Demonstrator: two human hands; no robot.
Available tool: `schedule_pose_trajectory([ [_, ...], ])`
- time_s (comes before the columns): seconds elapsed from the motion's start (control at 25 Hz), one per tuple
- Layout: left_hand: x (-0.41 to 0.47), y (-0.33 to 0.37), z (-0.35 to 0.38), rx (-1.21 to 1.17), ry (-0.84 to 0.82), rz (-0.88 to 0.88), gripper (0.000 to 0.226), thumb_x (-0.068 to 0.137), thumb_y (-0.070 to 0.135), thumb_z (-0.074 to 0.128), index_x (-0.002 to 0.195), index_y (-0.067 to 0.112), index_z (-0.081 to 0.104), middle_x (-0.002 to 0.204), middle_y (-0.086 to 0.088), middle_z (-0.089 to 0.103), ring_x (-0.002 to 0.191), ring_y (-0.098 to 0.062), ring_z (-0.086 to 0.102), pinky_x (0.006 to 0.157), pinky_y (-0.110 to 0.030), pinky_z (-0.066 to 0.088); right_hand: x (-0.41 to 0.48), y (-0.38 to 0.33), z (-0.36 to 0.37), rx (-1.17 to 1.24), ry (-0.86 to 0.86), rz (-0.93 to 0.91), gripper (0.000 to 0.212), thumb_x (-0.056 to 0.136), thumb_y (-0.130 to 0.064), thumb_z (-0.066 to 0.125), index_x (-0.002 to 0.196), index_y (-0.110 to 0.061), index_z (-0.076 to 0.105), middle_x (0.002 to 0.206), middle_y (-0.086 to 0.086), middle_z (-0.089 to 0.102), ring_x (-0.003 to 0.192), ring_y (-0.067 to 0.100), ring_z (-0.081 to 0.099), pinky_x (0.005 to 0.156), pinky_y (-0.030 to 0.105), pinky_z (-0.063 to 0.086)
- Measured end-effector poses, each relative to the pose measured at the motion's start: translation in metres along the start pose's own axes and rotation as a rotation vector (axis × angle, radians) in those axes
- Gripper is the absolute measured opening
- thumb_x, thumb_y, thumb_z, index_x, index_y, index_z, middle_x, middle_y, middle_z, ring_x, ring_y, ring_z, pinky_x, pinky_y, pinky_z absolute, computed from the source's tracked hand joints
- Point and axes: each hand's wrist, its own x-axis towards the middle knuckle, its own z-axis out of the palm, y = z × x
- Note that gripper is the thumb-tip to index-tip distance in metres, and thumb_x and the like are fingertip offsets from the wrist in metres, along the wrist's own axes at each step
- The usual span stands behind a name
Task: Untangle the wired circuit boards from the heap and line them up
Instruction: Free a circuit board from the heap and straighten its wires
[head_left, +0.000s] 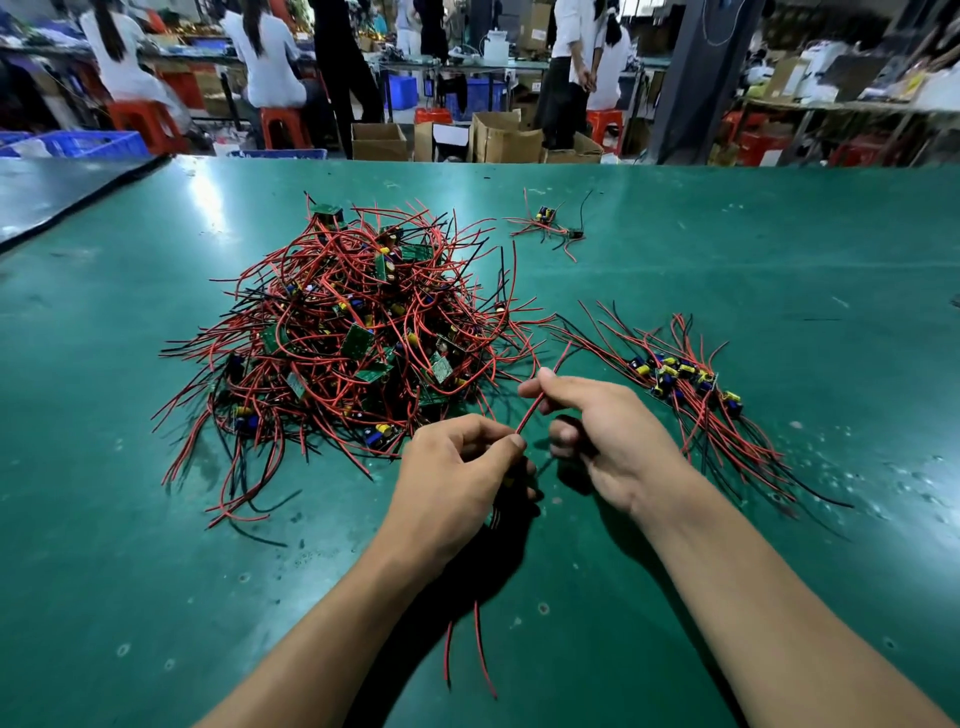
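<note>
1. Hands close together near the desk's front edge: your left hand (457, 467) curls round a bundle of leads that hang below it, and your right hand (597, 431) pinches a red wire (535, 405) stretched between the two.
2. That piece's board is hidden inside your left fist.
3. The heap (353, 332) sits just beyond your hands on the green desk (156, 571). The lined-up row (685, 379) lies to the right.
4. You seem to be straightening one unit's leads.
5. Next, lay it beside the row with its wires parallel, clear of the heap.
</note>
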Motion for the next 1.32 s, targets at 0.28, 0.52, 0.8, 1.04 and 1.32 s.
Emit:
schedule_pose_trajectory([
  [0.28,-0.002,0.003,-0.003,0.006,-0.030,0.015,0.012,0.091,0.006,0.065,0.081,0.003,0.071,0.073,-0.012,0.075,0.063,-0.024,0.070,0.056,-0.025,0.054,0.005,-0.005,-0.005,0.387,-0.152,0.198,0.036,0.098,-0.023,0.054,0.075,-0.004,0.076,0.065,0.000,0.053,0.039,0.007,0.030,0.037,0.018,0.024],
  [0.52,-0.003,0.005,-0.004,0.043,-0.056,0.030,0.012,0.090,0.007,0.066,0.081,0.004,0.072,0.070,-0.008,0.075,0.060,-0.014,0.066,0.052,-0.018,0.049,0.011,-0.005,-0.012,0.528,-0.173,0.182,0.037,0.095,-0.025,0.055,0.071,-0.005,0.075,0.070,0.000,0.056,0.040,0.007,0.031,0.040,0.018,0.026],
  [0.8,-0.004,0.004,-0.005,0.020,-0.089,0.012,0.011,0.088,0.003,0.065,0.080,0.000,0.071,0.071,-0.012,0.074,0.063,-0.021,0.065,0.059,-0.024,0.051,0.017,-0.001,-0.018,0.606,-0.077,0.115,0.032,0.094,-0.025,0.059,0.070,-0.008,0.072,0.070,-0.002,0.050,0.038,0.004,0.031,0.040,0.016,0.026],
  [1.04,-0.004,0.003,-0.006,0.028,-0.083,0.024,0.010,0.087,0.001,0.065,0.078,-0.001,0.070,0.068,-0.011,0.073,0.059,-0.016,0.064,0.059,-0.021,0.051,0.017,0.006,-0.018,0.270,0.004,-0.044,0.032,0.092,-0.030,0.066,0.065,-0.015,0.071,0.060,-0.004,0.054,0.041,0.007,0.036,0.042,0.018,0.032],
  [1.32,-0.002,0.004,-0.008,0.004,-0.133,-0.013,0.011,0.087,0.003,0.066,0.077,0.002,0.070,0.068,-0.012,0.073,0.061,-0.021,0.063,0.063,-0.029,0.048,0.024,0.013,-0.027,-0.383,0.312,-0.479,0.019,0.090,-0.033,0.073,0.082,-0.017,0.078,0.045,-0.017,0.050,0.042,0.001,0.040,0.048,0.015,0.034],
])
